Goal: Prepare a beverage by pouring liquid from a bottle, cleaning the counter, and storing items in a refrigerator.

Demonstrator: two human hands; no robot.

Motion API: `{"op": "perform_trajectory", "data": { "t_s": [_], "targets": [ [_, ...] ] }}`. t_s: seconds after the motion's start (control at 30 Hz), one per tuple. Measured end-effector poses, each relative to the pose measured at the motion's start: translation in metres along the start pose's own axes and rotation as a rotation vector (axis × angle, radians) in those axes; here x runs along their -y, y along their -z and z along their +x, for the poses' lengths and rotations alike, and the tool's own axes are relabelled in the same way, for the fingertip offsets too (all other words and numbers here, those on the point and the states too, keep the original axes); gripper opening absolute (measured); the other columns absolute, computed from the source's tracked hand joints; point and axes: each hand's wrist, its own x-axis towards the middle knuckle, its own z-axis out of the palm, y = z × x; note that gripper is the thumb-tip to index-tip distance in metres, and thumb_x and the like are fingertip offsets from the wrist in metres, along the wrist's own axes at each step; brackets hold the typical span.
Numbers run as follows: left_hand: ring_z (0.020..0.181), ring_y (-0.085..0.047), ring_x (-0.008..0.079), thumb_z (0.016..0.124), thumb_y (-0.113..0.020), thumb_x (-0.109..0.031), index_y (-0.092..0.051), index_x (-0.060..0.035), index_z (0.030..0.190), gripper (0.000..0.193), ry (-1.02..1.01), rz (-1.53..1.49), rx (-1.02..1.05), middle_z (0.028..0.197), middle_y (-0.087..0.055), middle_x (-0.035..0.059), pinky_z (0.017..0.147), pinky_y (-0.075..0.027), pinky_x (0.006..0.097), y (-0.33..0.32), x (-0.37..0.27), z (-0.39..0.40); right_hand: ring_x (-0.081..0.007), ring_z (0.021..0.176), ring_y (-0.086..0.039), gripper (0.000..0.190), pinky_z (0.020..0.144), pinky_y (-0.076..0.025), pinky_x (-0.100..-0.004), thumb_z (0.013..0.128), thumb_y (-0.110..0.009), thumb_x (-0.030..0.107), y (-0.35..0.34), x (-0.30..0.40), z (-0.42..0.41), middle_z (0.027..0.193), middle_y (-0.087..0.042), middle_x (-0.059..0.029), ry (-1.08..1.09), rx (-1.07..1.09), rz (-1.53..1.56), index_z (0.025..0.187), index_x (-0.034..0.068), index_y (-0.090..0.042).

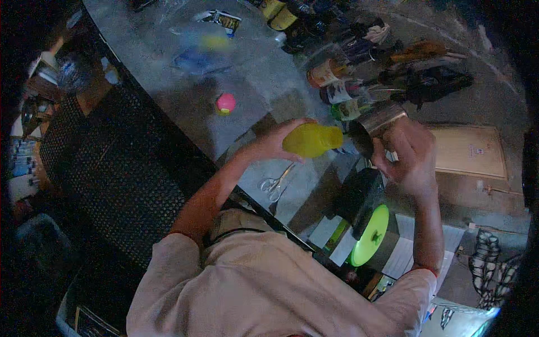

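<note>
My left hand (269, 141) grips a yellow bottle-shaped container (311, 140), tilted on its side with its narrower end toward the right. My right hand (406, 153) is closed around a metal cup or cylinder (385, 116). A dark round end (361, 137) of it faces the yellow container, with a small gap between them. Blur hides whether anything passes between the two. Below my left hand, metal scissors (276, 185) lie on the grey counter (248, 168). Farther up the counter is a small round pink item (226, 102) with a yellow lower part.
Several labelled bottles (337, 90) stand beyond my hands. A wooden board (467, 149) leans at the right. Near my right forearm are a bright green round lid (372, 236) and a dark box-like object (362, 193). The counter's dark edge (189, 145) runs diagonally before me.
</note>
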Motion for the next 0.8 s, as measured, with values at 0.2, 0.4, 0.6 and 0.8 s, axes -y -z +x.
{"op": "perform_trajectory", "data": {
  "t_s": [0.2,0.4,0.6,0.8],
  "targets": [
    [0.127,-0.042,0.0249,0.065,-0.084,-0.020,-0.036,-0.0056,0.138,0.089,-0.009,-0.055,0.006,0.135,-0.045,0.0129,0.107,-0.033,0.0373,0.000,-0.005,0.002,-0.0260,0.059,-0.053,0.024,0.051,-0.044,-0.0381,0.065,-0.073,0.008,0.005,0.000,0.001,0.067,-0.051,-0.0070,0.014,0.043,-0.059,0.070,0.009,-0.050],
    [0.127,-0.042,0.0240,0.066,-0.083,-0.020,-0.036,-0.0063,0.139,0.088,-0.052,-0.079,0.017,0.134,-0.046,0.0129,0.106,-0.033,0.0368,0.001,-0.003,0.004,-0.0261,0.058,-0.053,0.024,0.050,-0.043,-0.0382,0.065,-0.073,0.008,0.006,0.000,0.001,0.066,-0.050,-0.0067,0.021,0.033,-0.067,0.069,0.009,-0.050],
    [0.128,-0.040,0.0231,0.066,-0.084,-0.021,-0.035,-0.0064,0.139,0.089,-0.006,-0.066,0.014,0.136,-0.045,0.0120,0.107,-0.032,0.0366,0.001,-0.002,0.003,-0.0253,0.056,-0.052,0.024,0.048,-0.041,-0.0372,0.065,-0.073,0.007,0.014,0.001,0.002,0.066,-0.050,-0.0067,0.048,0.007,-0.085,0.069,0.009,-0.049],
    [0.129,-0.039,0.0236,0.066,-0.084,-0.020,-0.035,-0.0075,0.140,0.089,-0.057,-0.035,0.005,0.137,-0.043,0.0115,0.108,-0.031,0.0363,-0.001,0.002,0.001,-0.0248,0.056,-0.052,0.027,0.047,-0.040,-0.0365,0.063,-0.074,0.007,0.027,0.007,0.002,0.065,-0.050,-0.0059,0.039,0.009,-0.115,0.068,0.010,-0.048]
  ]
}}
